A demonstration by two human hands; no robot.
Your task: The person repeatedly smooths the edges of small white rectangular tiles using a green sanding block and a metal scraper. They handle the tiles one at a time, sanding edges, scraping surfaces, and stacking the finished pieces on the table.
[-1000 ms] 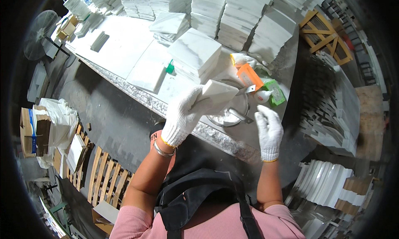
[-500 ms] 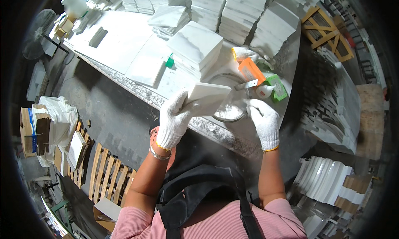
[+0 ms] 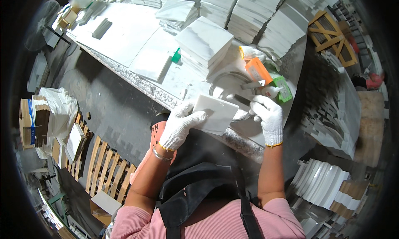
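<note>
At frame centre the left hand (image 3: pixel 179 126) has its fingers closed on the left edge of a white tile (image 3: pixel 214 113) lying flat over the bench (image 3: pixel 124 35) edge, its long axis running rightward toward the right hand (image 3: pixel 266 116), which grips a dark tool (image 3: pixel 242 100) just beside the tile's right edge.

I see a long white workbench (image 3: pixel 124 35) with a rough, crusted front edge. Directly on it lie a stack of white marbled tiles (image 3: pixel 204 43), a flat white slab (image 3: pixel 153 59), a round metal turntable (image 3: pixel 226 87), an orange block (image 3: pixel 258 70) and a green block (image 3: pixel 282 87). Tall tile stacks (image 3: pixel 253 14) line the far edge.
</note>
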